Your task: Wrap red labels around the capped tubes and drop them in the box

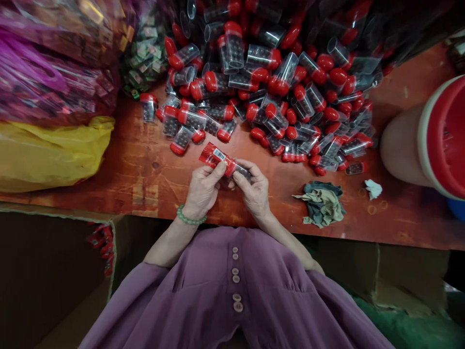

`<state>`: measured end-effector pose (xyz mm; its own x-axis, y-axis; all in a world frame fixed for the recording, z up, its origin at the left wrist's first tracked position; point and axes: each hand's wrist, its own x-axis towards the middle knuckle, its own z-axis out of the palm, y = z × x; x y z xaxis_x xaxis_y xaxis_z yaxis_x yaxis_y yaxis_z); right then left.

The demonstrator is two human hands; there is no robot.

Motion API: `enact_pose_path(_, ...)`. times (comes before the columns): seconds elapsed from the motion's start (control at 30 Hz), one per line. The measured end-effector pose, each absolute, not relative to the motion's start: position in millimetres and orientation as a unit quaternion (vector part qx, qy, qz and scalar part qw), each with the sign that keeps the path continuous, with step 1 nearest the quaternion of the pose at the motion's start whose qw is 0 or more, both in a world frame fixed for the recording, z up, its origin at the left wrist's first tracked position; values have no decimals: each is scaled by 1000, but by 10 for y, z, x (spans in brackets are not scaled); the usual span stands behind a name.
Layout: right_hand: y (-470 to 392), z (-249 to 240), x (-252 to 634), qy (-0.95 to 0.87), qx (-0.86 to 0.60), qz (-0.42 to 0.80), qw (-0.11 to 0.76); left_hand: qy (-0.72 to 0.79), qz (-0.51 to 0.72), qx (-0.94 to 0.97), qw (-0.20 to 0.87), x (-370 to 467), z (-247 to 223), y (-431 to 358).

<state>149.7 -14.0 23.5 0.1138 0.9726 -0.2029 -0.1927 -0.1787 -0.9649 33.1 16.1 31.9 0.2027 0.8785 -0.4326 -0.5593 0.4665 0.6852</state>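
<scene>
The small clear plastic tube with a red cap (238,168) lay between both hands just inside the near edge of the red-brown wooden worktop (145,174), roughly midway along that edge. Its long axis ran from upper left to lower right, and a flat red printed sleeve with a white barcode patch (214,156) stuck out from its capped end toward the far left. The left hand (201,190) pinched the capped end and the sleeve, thumb on top and fingers curled beneath. The right hand (254,189) closed around the clear end, so the tube's body was mostly hidden under its fingers. Both hands touched the tube; the left was the nearer to the sleeve. A green bead bracelet (191,219) sat on the left wrist.

Beyond the hands, a loose heap of like red-capped clear tubes (269,87) filled the far middle of the worktop. A yellow plastic bag (47,155) lay at the left edge, with pink and purple packed bags (47,68) behind it toward the far left corner. A crumpled grey-green rag (321,203) rested near the near edge, right of the hands, and a large red-lidded white tub (432,140) stood at the right edge. An open brown carton (54,271) sat below the near left corner.
</scene>
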Motion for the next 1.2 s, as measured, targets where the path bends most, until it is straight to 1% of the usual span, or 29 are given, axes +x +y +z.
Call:
enact_pose_path(0.13, -206, 200, 1415, -411, -587, 438, 543, 447, 524, 187, 701, 418, 295, 120)
enact_pose_path(0.2, -213, 176, 1423, -452, -596, 393, 534, 459, 536, 184, 684, 425, 284, 120)
enact_pose_path(0.3, -207, 165, 1488, -519, -580, 401, 484, 469, 545, 189, 669, 412, 263, 123)
enact_pose_path(0.37, -218, 164, 1521, -522, -575, 424, 466, 467, 545, 189, 670, 430, 255, 105)
enact_pose_path(0.43, -246, 147, 1520, -499, -593, 412, 479, 458, 549, 172, 678, 484, 259, 68)
enact_pose_path(0.5, -278, 108, 1495, -489, -615, 366, 498, 444, 556, 146, 687, 554, 274, 31)
enact_pose_path(0.6, -302, 35, 1466, -513, -618, 323, 500, 427, 558, 135, 699, 609, 299, 19)
enact_pose_path(0.67, -301, 3, 1473, -512, -605, 352, 497, 428, 547, 150, 703, 586, 305, 47)
enact_pose_path(0.8, -279, 1, 1515, -462, -555, 474, 504, 417, 512, 187, 727, 457, 296, 123)
enact_pose_path(0.87, -260, 18, 1527, -438, -535, 516, 506, 403, 502, 198, 739, 397, 300, 148)
enact_pose_path(1.1, -188, 65, 1498, -384, -507, 563, 528, 382, 464, 197, 774, 325, 347, 173)
enact_pose_path(1.2, -213, 17, 1462, -381, -522, 553, 527, 393, 467, 208, 764, 386, 313, 140)
